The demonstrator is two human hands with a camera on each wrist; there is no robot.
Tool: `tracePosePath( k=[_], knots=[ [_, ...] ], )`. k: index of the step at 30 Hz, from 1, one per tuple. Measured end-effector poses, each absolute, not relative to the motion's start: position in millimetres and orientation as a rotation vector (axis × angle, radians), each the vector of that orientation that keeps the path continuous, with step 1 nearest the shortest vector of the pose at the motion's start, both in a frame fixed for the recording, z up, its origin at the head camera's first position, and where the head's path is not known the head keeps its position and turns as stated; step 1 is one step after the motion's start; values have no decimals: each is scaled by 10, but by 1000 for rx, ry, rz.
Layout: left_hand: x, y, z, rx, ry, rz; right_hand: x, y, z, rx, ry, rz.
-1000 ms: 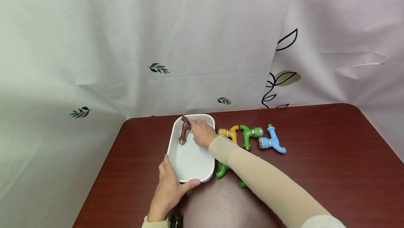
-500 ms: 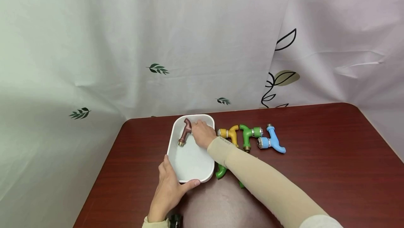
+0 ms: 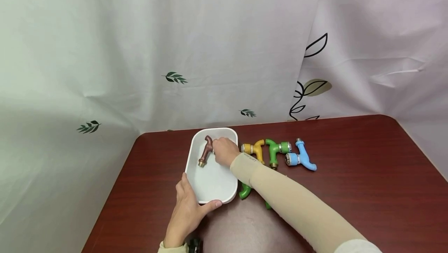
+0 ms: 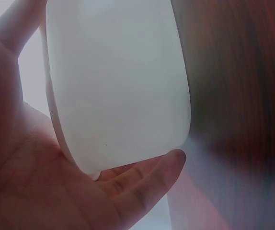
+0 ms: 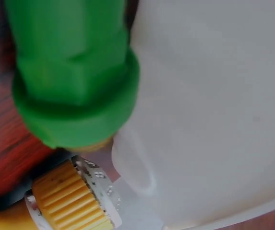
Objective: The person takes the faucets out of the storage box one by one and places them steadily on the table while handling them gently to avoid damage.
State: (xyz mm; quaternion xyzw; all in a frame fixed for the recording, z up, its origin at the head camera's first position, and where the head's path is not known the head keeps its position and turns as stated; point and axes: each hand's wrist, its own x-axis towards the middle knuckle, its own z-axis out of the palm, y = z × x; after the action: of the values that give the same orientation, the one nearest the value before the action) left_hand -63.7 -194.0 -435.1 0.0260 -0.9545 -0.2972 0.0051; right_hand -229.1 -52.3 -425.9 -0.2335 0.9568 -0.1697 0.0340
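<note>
A brown faucet (image 3: 207, 150) with a brass threaded end is inside the white plastic tray (image 3: 187, 163). My right hand (image 3: 225, 151) reaches into the tray and grips the faucet's handle side, which the fingers hide. Whether the faucet touches the tray floor, I cannot tell. My left hand (image 3: 187, 210) holds the tray's near left corner, thumb along the near side and fingers against the left side. In the left wrist view, those fingers (image 4: 152, 184) lie along the tray's outer wall (image 4: 118, 86).
Right of the tray lie a yellow faucet (image 3: 258, 150), a green faucet (image 3: 273, 153) and a light blue faucet (image 3: 303, 157). Another green piece (image 3: 245, 190) shows partly beneath the right forearm. A patterned cloth (image 3: 224, 50) hangs behind the dark red table (image 3: 367, 175).
My right hand has drawn slightly nearer with the brown faucet, which has shifted a little toward me and tilted. My left hand and the tray have stayed put.
</note>
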Motion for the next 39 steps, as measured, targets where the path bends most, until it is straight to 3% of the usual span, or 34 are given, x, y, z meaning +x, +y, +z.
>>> tracePosePath(
  k=[39],
  knots=[
    [-630, -1938, -4352, 102, -2994, -935, -2006, -242, -3852, -910, 2934, -621]
  ],
)
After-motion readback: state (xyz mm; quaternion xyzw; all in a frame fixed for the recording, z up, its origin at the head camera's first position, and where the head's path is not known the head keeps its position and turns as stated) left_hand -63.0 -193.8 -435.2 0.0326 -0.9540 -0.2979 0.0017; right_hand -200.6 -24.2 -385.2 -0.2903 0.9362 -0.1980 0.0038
